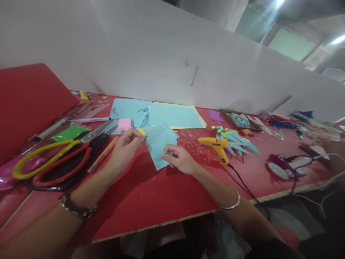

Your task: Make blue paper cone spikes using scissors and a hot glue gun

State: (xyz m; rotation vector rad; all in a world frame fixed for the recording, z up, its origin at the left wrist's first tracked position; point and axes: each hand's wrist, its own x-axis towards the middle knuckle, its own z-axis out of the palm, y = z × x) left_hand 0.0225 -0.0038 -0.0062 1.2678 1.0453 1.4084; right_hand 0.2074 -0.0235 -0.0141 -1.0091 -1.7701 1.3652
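My left hand point(124, 147) is closed in a pinch at the left side of a light blue paper piece point(159, 149) with ruled lines near its top. A small bit of yellow point(141, 131) shows by those fingertips. Over the paper's right side, my right hand point(181, 159) is pinched too, with the tips of thumb and forefinger close together. What either pinch holds is too small to tell. Behind the hands lie a pink eraser-like block point(124, 124) and light blue sheets point(175, 115). A yellow glue gun point(215, 144) lies right of my right hand.
Large scissors point(64, 158) with yellow and red handles lie at the left, near an orange stick-like tool point(104, 154). Blue folded paper cones point(237, 140) with yellow trim sit behind the glue gun. A scrap tray point(256, 126) and purple device point(287, 167) stand right.
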